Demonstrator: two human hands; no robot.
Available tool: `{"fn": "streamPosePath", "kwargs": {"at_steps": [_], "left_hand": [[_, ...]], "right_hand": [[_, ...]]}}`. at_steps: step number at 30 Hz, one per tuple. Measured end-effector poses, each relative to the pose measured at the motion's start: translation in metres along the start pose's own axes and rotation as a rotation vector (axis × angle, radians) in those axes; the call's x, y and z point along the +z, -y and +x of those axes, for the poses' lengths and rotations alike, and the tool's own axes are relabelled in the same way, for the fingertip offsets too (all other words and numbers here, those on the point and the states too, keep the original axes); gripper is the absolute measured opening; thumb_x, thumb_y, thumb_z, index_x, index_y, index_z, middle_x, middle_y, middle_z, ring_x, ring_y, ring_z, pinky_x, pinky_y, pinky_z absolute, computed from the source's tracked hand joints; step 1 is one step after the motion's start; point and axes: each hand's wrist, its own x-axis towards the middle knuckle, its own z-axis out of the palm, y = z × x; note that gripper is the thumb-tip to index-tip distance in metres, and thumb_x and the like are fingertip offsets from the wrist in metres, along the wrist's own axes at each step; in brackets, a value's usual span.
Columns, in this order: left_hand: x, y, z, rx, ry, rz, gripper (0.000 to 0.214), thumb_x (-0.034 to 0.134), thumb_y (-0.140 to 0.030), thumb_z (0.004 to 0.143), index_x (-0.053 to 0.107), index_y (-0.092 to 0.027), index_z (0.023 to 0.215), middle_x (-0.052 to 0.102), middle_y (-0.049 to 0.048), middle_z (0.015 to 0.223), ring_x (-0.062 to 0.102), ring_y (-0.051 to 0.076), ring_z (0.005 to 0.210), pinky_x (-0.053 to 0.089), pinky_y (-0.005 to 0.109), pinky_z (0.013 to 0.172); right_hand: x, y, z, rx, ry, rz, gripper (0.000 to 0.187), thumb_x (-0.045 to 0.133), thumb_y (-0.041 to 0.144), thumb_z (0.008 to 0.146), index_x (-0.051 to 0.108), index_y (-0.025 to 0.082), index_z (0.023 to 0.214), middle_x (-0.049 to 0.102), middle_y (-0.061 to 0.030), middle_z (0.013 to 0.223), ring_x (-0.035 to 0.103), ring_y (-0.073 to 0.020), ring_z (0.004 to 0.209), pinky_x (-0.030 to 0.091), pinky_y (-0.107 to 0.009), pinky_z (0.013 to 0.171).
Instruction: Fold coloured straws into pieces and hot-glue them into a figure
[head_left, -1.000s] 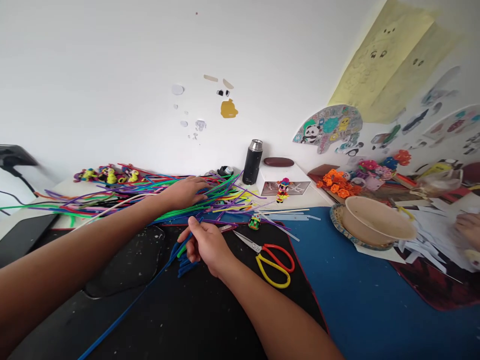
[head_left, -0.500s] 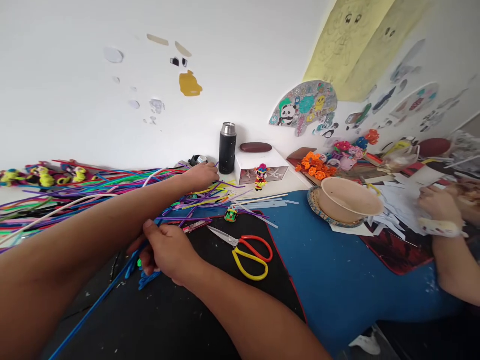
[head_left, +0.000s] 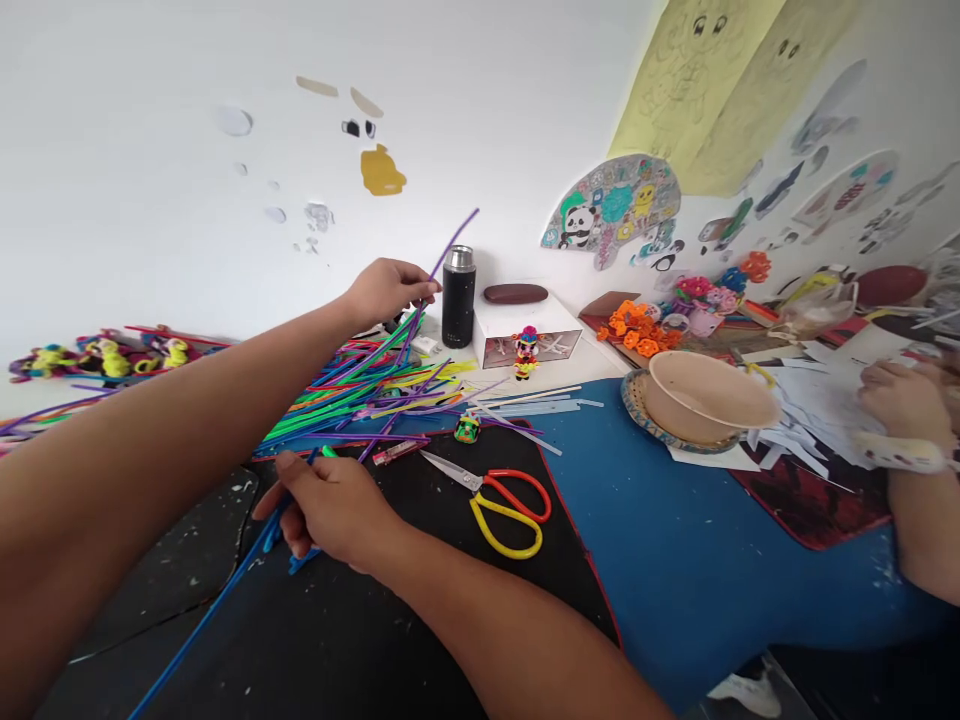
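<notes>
My left hand (head_left: 394,288) is raised over the pile of coloured pipe cleaners (head_left: 337,390). Its thumb and fingers pinch a purple pipe cleaner (head_left: 455,243), whose tip points up in front of the wall. Lower down, above the black mat, my right hand (head_left: 330,505) is closed round a blue pipe cleaner (head_left: 199,625) that trails to the bottom edge. Short bent blue pieces show beneath its fingers, partly hidden. Scissors (head_left: 491,500) with one red and one yellow handle lie right of this hand. A small green and orange piece (head_left: 466,429) rests just beyond them.
A black thermos (head_left: 458,300) stands by a white box (head_left: 525,325), with a small figure (head_left: 526,352) in front. Further right are a beige bowl (head_left: 712,395) on a woven tray, orange flowers (head_left: 637,330), and another person's hand (head_left: 896,395) among paper strips. Pipe-cleaner figures (head_left: 112,355) lie at left.
My left hand has risen from the pile with a purple pipe cleaner, and some of the pile has shifted. My right hand keeps its hold on the blue pipe cleaner, nearly in place.
</notes>
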Motion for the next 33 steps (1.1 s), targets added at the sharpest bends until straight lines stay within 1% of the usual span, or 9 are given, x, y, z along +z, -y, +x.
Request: {"fn": "streamPosePath", "kwargs": {"at_steps": [3,7,11,14,17,21,23,28,33], "left_hand": [[-0.014,-0.005,-0.002,-0.073,-0.082,-0.251,0.011,0.08,-0.027,0.086,0.083,-0.016,0.087,0.081,0.0154,0.093,0.069,0.02,0.073,0.058,0.037,0.074],[-0.03,-0.003,-0.003,-0.175,-0.18,-0.502,0.012,0.072,-0.02,0.096,0.078,-0.012,0.091,0.081,0.0173,0.1,0.074,0.017,0.075,0.059,0.03,0.068],[-0.036,-0.001,-0.011,-0.281,-0.18,-0.661,0.015,0.061,-0.012,0.101,0.075,-0.008,0.097,0.081,0.0174,0.098,0.075,0.016,0.071,0.059,0.024,0.062],[-0.034,-0.002,-0.028,-0.291,-0.112,-0.687,0.017,0.058,-0.011,0.102,0.074,-0.006,0.099,0.081,0.0177,0.096,0.075,0.015,0.069,0.058,0.022,0.059],[-0.032,-0.002,-0.05,-0.329,-0.03,-0.679,0.013,0.062,-0.008,0.098,0.075,-0.007,0.101,0.082,0.0155,0.093,0.073,0.014,0.063,0.06,0.023,0.06],[-0.035,0.003,-0.076,-0.329,0.098,-0.644,0.007,0.075,-0.014,0.09,0.075,-0.012,0.097,0.082,0.012,0.089,0.071,0.013,0.06,0.057,0.022,0.056],[-0.037,0.006,-0.085,-0.305,0.146,-0.618,0.014,0.084,-0.021,0.085,0.074,-0.013,0.092,0.082,0.0102,0.086,0.071,0.013,0.06,0.055,0.021,0.055],[-0.043,0.01,-0.099,-0.279,0.2,-0.548,0.034,0.095,-0.038,0.073,0.073,-0.015,0.086,0.082,0.0088,0.084,0.072,0.014,0.062,0.052,0.022,0.053],[-0.046,0.009,-0.105,-0.292,0.222,-0.497,0.04,0.096,-0.043,0.07,0.071,-0.015,0.082,0.082,0.0105,0.087,0.072,0.016,0.064,0.052,0.024,0.054]], "right_hand": [[0.0,0.001,0.0,0.002,-0.012,-0.009,0.061,0.051,0.059,0.108,0.068,0.015,0.07,0.049,0.0052,0.044,0.043,-0.0082,0.035,0.034,-0.02,0.039],[0.001,-0.001,0.0,-0.014,-0.004,-0.015,0.059,0.051,0.056,0.109,0.067,0.016,0.069,0.048,0.0054,0.044,0.043,-0.0083,0.034,0.035,-0.02,0.038],[0.001,-0.001,-0.001,-0.018,-0.006,-0.021,0.057,0.049,0.049,0.111,0.069,0.014,0.07,0.049,0.0052,0.045,0.044,-0.0078,0.034,0.035,-0.02,0.039],[0.001,0.002,-0.002,0.005,-0.022,-0.043,0.058,0.048,0.05,0.112,0.067,0.014,0.07,0.05,0.0054,0.046,0.043,-0.0072,0.034,0.034,-0.02,0.039],[0.002,0.003,-0.003,0.024,-0.028,-0.066,0.059,0.048,0.053,0.111,0.066,0.015,0.07,0.05,0.0056,0.046,0.043,-0.007,0.034,0.036,-0.02,0.041],[0.002,-0.001,-0.001,0.016,-0.038,-0.074,0.058,0.048,0.051,0.111,0.067,0.015,0.071,0.049,0.0056,0.046,0.043,-0.007,0.034,0.036,-0.02,0.041],[0.002,-0.003,-0.001,0.011,-0.041,-0.085,0.057,0.048,0.05,0.111,0.067,0.015,0.071,0.05,0.0053,0.046,0.044,-0.0073,0.034,0.037,-0.02,0.042],[0.002,-0.002,-0.003,0.031,-0.055,-0.126,0.057,0.049,0.051,0.111,0.067,0.015,0.071,0.05,0.0052,0.047,0.044,-0.0075,0.035,0.036,-0.02,0.043],[0.003,-0.002,-0.004,0.037,-0.049,-0.138,0.055,0.048,0.05,0.111,0.067,0.015,0.073,0.051,0.0054,0.047,0.045,-0.0071,0.035,0.035,-0.02,0.043]]}}
